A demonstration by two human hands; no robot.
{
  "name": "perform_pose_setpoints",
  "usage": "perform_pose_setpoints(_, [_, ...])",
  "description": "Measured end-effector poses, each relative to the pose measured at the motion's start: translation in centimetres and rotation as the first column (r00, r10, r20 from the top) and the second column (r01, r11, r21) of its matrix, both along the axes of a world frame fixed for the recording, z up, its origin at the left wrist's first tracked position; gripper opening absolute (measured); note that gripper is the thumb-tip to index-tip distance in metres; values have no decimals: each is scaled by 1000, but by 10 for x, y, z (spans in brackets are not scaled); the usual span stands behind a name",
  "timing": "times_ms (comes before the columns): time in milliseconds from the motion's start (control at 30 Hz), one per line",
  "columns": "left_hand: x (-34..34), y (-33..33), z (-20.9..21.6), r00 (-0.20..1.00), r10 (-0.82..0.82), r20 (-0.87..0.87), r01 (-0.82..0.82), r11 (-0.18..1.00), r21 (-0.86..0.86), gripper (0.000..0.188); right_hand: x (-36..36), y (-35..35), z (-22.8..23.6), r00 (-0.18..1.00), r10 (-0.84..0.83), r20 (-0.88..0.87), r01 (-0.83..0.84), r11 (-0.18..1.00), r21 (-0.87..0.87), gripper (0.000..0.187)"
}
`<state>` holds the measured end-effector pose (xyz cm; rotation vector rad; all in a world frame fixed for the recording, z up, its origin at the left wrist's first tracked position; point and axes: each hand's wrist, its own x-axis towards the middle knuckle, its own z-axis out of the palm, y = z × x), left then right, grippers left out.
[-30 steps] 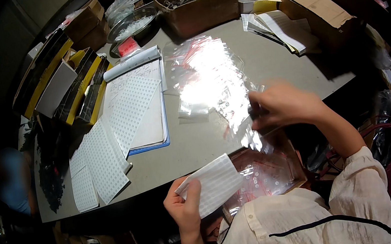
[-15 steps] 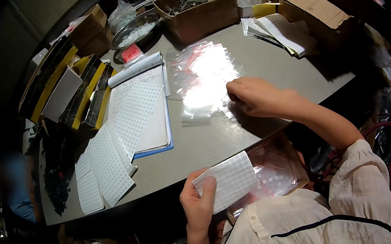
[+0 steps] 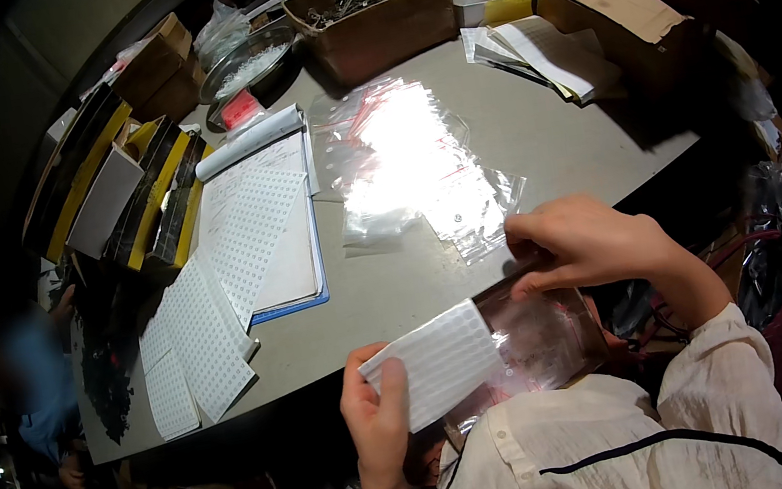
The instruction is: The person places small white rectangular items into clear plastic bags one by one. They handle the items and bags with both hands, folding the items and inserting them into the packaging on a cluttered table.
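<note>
My left hand [image 3: 379, 403] grips a white sheet of round stickers [image 3: 434, 364] between thumb and fingers, just off the table's near edge. At that edge, to the right, my right hand [image 3: 588, 240] has its fingers curled and its thumb apart from them. Its fingertips are beside the corner of a clear zip bag [image 3: 474, 222]; whether they touch it is hard to see. More clear zip bags [image 3: 385, 134] with red strips lie spread on the table, partly lost in glare. Under both hands, by my lap, a box [image 3: 583, 342] holds further clear bags.
Sticker sheets [image 3: 209, 343] overlap a blue clipboard [image 3: 294, 308] on the left. Black-and-yellow boxes [image 3: 119, 214] stand beyond. A carton of metal parts [image 3: 371, 40], a round dish [image 3: 249, 73] and paper sheets [image 3: 550, 59] line the back. Another person [image 3: 33, 349] is at far left.
My right hand has come back toward me from the bags to the table's near edge, its thumb now apart. A bag now reaches farther toward it. My left hand keeps the sticker sheet.
</note>
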<state>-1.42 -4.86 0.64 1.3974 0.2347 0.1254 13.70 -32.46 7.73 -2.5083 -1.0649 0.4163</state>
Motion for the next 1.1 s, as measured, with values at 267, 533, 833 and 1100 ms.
perform_pose_setpoints(267, [19,-43,-12,965,-254,59,223,920,323,19,-32,48,-14,915,287,285,-389,816,427,27])
perform_pose_setpoints(533, [19,-43,-13,942,-335,37,331,941,74,19,-36,56,-35,811,210,546,-437,838,328,20])
perform_pose_setpoints(833, [22,-35,-9,932,-349,-95,313,910,-272,31,16,38,-31,957,93,276,-206,886,415,17])
perform_pose_setpoints(1100, [18,-33,-4,967,-235,-94,210,953,-218,33,77,19,-39,978,-162,135,153,985,74,31])
